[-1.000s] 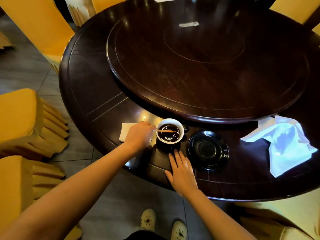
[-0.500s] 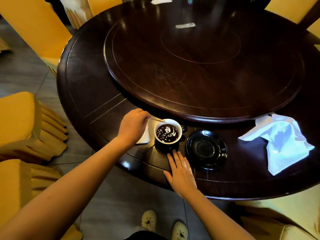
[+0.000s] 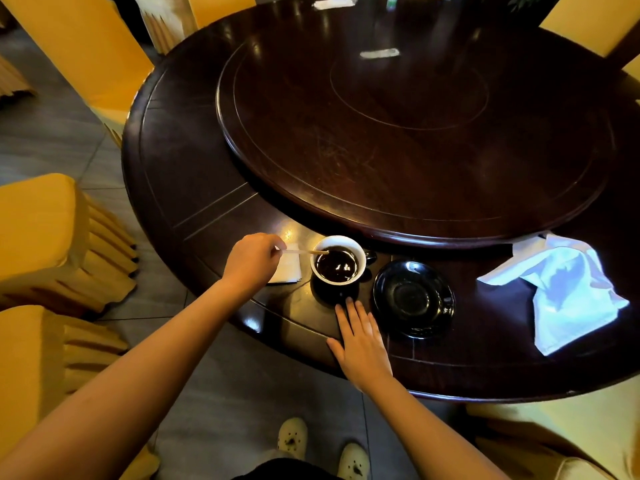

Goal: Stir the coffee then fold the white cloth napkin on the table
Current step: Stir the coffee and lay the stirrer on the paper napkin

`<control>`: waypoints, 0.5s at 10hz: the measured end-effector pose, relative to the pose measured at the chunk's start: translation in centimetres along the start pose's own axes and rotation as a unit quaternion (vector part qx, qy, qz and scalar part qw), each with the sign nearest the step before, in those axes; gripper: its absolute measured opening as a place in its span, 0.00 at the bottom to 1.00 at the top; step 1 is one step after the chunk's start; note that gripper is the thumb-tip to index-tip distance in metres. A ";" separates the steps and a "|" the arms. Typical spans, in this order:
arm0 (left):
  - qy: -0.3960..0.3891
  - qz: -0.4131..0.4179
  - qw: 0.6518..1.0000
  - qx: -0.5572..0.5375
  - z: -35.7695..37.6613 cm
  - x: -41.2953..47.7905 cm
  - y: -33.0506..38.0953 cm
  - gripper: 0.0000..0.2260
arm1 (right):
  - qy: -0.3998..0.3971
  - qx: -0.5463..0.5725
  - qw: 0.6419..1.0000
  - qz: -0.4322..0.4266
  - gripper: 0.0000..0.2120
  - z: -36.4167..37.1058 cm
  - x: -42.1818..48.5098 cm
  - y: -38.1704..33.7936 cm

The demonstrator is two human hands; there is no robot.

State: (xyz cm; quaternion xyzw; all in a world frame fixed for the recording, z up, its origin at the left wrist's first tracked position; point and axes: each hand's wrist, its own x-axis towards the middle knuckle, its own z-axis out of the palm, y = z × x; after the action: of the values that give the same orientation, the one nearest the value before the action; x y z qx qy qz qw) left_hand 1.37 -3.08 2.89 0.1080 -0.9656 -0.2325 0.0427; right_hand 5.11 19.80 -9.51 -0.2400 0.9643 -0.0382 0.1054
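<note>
A cup (image 3: 360, 261), black outside and white inside, holds dark coffee near the table's front edge. My left hand (image 3: 251, 261) is just left of it, fingers pinched on a thin wooden stir stick (image 3: 304, 252) whose tip rests over the cup's left rim. My right hand (image 3: 362, 341) lies flat on the table in front of the cup, fingers together, fingertips close to its base. The white cloth napkin (image 3: 568, 292) lies rumpled and partly folded over at the right.
A black saucer (image 3: 414, 299) sits right of the cup. A small folded paper napkin (image 3: 289, 270) lies under my left hand. A raised round turntable (image 3: 415, 133) fills the dark round table (image 3: 180, 161). Yellow-covered chairs (image 3: 41, 230) stand around.
The stir stick left the coffee, swung toward the cup's far-left rim, and now lies across the left rim. My left hand shifted slightly up and left. My right hand stayed flat.
</note>
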 end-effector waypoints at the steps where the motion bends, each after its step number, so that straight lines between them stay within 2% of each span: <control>1: 0.031 -0.004 0.998 -0.047 -0.6 -0.7 -0.2 0.08 | 0.000 -0.001 1.000 -0.001 0.30 0.0 0.0 0.0; 2: 0.054 -0.080 0.981 -0.171 -1.1 -1.1 -1.1 0.06 | -0.003 -0.005 1.000 -0.001 0.30 0.0 0.0 0.1; 3: 0.051 -0.223 0.899 -0.373 -0.7 -1.6 -2.7 0.07 | -0.006 -0.007 1.000 0.000 0.30 0.1 0.1 0.1; 4: 0.060 -0.323 0.812 -0.482 0.5 -2.9 -4.3 0.10 | -0.010 -0.007 1.000 0.002 0.30 0.2 0.1 0.0; 5: 0.066 -0.377 0.752 -0.536 2.3 -4.5 -5.4 0.11 | -0.012 -0.006 1.000 0.002 0.30 0.2 0.0 0.1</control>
State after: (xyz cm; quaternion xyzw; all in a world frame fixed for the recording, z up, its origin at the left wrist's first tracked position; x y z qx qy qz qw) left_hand 6.44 -5.79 -1.75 0.4382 -0.5579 -0.7017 0.0664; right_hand 5.10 19.83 -9.72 -0.2394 0.9636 -0.0297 0.1155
